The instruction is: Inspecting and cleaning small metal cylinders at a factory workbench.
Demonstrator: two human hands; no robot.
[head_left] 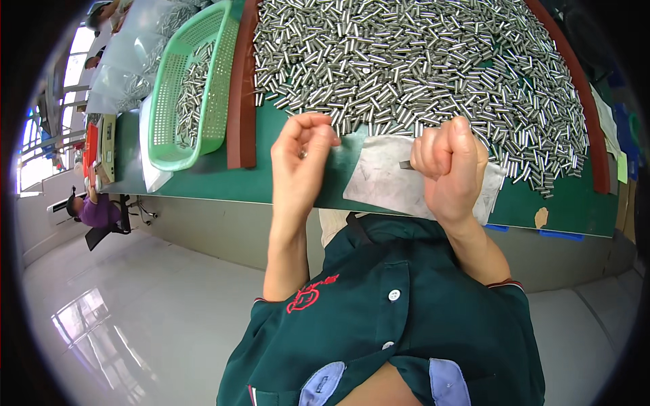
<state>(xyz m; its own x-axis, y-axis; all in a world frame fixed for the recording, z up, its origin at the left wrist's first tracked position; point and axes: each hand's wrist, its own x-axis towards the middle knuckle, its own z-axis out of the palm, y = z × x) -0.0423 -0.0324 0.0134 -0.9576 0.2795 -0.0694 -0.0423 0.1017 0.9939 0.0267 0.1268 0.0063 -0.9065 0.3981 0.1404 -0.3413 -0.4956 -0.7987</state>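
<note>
My right hand (450, 166) is closed in a fist over a white cloth (380, 169), thumb on top. A short metal pin (405, 164) juts from its left side. My left hand (301, 152) is raised at the near edge of the pile, its fingers curled toward the thumb. A small shiny bit shows inside that curl, too little of it to name. Beyond both hands spreads a large heap of loose metal pins (413, 64). The cloth lies on the green tabletop (203, 183), smudged grey and partly covered by my right hand.
Red-brown rails (242, 101) border the heap left and right. A green perforated basket (160, 128) with pins stands left, near clear plastic bags (122, 71) of parts and a scale (106, 145). Another person in purple (98, 211) is at the far left.
</note>
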